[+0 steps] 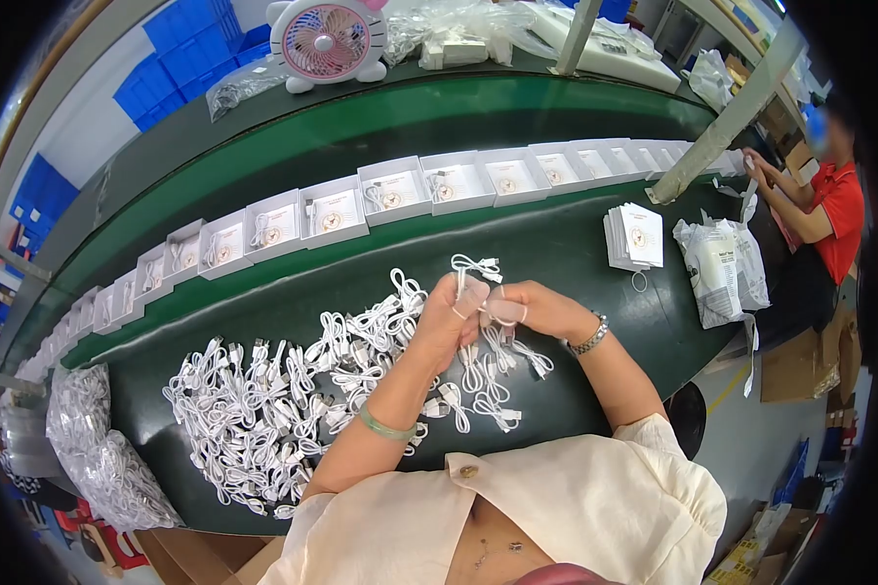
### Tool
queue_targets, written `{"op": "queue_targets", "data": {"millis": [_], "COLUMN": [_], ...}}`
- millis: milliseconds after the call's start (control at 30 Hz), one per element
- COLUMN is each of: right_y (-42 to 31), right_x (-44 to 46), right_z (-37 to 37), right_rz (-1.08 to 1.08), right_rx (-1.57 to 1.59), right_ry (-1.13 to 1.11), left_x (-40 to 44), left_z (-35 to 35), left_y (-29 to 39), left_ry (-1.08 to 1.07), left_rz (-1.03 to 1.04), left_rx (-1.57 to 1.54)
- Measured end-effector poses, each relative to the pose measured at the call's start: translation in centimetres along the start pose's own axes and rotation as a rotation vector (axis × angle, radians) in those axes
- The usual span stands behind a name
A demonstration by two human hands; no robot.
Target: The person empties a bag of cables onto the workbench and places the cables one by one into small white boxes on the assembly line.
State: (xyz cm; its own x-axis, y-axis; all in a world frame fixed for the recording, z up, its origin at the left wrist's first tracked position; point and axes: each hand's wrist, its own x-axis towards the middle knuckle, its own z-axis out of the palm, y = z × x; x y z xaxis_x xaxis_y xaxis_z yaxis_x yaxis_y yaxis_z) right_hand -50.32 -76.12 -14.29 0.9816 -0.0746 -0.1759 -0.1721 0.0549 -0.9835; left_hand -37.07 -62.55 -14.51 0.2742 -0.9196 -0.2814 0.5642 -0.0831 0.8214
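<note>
My left hand [447, 314], with a green bangle at its wrist, is closed round a coiled white USB cable [476, 265] whose loop and plug stick up above the fingers. My right hand [544, 310], with a metal watch band, pinches against the left fingertips at the same cable; the exact grip point is hidden. Pale covers sit on some fingertips. Below and left of the hands lies a large pile of coiled white USB cables [244, 414] on the dark green table [576, 263]. Several loose cables lie just under the hands.
Beyond the table, a long row of open white boxes [334, 213] holds cards and cables. At right stand a stack of white cards [644, 234] and a plastic bag [720, 271]. A metal post [722, 127] rises there, near a person in red [834, 205]. Bagged cables [93, 429] lie left.
</note>
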Motion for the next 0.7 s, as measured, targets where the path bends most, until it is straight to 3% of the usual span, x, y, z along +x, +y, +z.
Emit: {"op": "queue_targets", "data": {"millis": [67,100,167,333,400,633,700], "right_y": [-0.4,0.8,-0.6,-1.4,-0.7,-2.3,-3.1], "right_x": [0.4,1.0,1.2,1.8,2.5,2.9,3.2], "right_z": [1.2,1.4,2.2,3.3,3.8,3.8,3.0], "right_rz": [-0.025,-0.183,-0.165,-0.124,-0.383,-0.371,-0.307], "right_rx": [-0.314,-0.417,-0.404,-0.439,-0.587,-0.664,-0.671], "right_ry": [0.181,0.266,0.278,0.314,0.416,0.362,0.258], "left_x": [0.2,0.3,0.2,0.2,0.1,0.6,0.7], "left_z": [0.0,-0.1,0.3,-0.4,-0.7,-1.5,-1.1], "left_y": [-0.4,-0.6,-0.3,-0.4,-0.2,-0.3,-0.2], "left_ry": [0.011,0.056,0.149,0.163,0.161,0.064,0.112], "left_rz": [0.107,0.170,0.247,0.214,0.173,0.184,0.240], "left_rx": [0.006,0.041,0.031,-0.118,-0.219,-0.379,-0.393]}}
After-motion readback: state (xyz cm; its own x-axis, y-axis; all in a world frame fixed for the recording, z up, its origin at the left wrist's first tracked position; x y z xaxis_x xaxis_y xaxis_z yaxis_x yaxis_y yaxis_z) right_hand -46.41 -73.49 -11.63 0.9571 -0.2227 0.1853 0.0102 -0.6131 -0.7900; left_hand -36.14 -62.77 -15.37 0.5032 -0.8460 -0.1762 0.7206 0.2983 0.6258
